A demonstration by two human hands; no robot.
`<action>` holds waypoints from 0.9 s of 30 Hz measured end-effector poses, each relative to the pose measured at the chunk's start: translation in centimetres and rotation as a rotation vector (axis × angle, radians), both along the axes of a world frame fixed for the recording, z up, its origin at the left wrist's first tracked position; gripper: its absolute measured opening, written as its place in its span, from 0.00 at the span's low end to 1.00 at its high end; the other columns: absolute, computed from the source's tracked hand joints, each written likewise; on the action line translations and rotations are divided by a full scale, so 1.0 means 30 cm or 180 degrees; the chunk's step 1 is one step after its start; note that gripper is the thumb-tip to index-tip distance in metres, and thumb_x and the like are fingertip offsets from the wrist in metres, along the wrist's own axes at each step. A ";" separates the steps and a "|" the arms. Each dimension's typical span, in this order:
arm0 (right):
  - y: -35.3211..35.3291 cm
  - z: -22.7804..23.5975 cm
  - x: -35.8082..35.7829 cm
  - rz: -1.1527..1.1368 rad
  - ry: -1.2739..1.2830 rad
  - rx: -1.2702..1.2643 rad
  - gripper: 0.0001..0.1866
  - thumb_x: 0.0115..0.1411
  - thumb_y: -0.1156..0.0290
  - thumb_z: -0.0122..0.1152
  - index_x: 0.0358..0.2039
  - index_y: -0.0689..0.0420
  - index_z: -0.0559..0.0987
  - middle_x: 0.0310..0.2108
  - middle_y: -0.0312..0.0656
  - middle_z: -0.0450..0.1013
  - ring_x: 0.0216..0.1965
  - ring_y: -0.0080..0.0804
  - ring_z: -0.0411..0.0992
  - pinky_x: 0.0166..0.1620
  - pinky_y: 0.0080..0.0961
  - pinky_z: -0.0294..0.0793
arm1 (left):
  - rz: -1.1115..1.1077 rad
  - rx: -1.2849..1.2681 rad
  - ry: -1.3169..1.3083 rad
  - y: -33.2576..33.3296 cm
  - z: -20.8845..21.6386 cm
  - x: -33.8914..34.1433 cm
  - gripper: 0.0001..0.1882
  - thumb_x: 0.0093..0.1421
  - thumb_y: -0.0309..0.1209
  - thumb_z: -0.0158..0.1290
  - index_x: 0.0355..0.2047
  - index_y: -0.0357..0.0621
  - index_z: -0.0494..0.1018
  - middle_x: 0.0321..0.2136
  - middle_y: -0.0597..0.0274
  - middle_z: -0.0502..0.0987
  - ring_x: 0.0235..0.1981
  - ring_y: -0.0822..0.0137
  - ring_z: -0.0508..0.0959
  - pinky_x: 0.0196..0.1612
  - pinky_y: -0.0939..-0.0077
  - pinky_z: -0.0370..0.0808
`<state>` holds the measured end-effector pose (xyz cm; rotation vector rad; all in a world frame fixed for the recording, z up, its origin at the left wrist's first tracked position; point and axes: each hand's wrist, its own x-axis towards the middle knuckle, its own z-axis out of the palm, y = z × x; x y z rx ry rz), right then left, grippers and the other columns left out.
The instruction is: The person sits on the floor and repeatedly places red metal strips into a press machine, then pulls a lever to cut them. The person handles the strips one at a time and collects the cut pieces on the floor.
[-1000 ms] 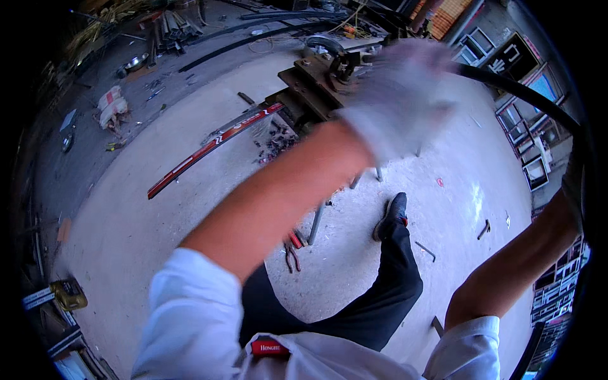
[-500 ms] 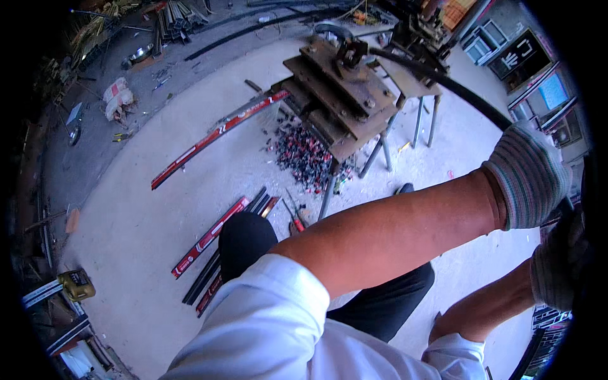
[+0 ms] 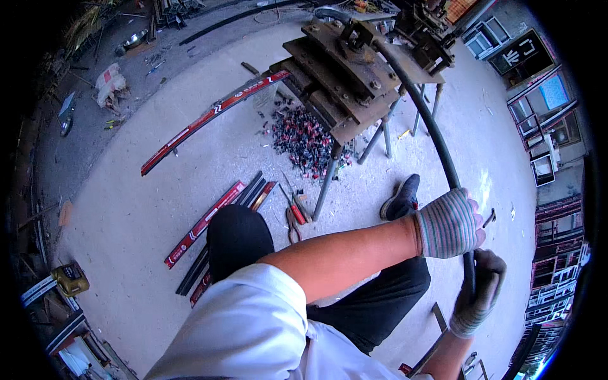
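Note:
My left hand, in a striped knit glove, is closed around the long dark lever bar. Further down the same bar, near its end, my right hand grips it in a greyish glove. The bar runs up to a rusty press made of stacked steel plates on legs. One end of a long strip with red printed film meets the press's left side, and the strip slants down to the left. Beneath the press lies a pile of small black and red offcuts.
Several red and black strips lie on the floor by my left knee. Beside them are a red-handled screwdriver and pliers. A yellowish tape measure sits at far left. Framed panels lean along the right side.
Both hands have come left and slightly downward in view, swinging the lever bar with them. The red strip still meets the press. The view has shifted slightly.

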<state>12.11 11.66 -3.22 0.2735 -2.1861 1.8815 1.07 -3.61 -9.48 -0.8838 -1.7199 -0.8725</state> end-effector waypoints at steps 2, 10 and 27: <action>-0.021 0.076 0.010 -0.0135 -0.0869 0.1375 0.14 0.69 0.70 0.50 0.53 0.59 0.71 0.43 0.44 0.72 0.43 0.30 0.73 0.46 0.30 0.76 | -0.0075 -0.0066 0.0049 -0.015 0.006 -0.006 0.06 0.54 0.34 0.52 0.21 0.52 0.73 0.19 0.66 0.73 0.26 0.63 0.77 0.35 0.64 0.71; -0.170 0.238 -0.151 0.0378 -0.2938 0.2965 0.12 0.66 0.64 0.57 0.31 0.60 0.76 0.14 0.34 0.69 0.11 0.18 0.64 0.13 0.17 0.60 | -0.0563 -0.0416 0.0095 -0.197 0.025 -0.013 0.08 0.55 0.31 0.54 0.35 0.45 0.76 0.30 0.59 0.77 0.38 0.57 0.78 0.45 0.63 0.73; -0.092 -0.447 -0.074 -0.0072 -0.1588 0.2359 0.09 0.69 0.69 0.56 0.39 0.63 0.75 0.26 0.32 0.70 0.29 0.20 0.66 0.33 0.23 0.70 | 0.3653 -0.0940 -0.5515 -1.605 -0.583 0.230 0.39 0.64 0.59 0.48 0.65 0.41 0.65 0.57 0.37 0.72 0.58 0.42 0.73 0.62 0.56 0.69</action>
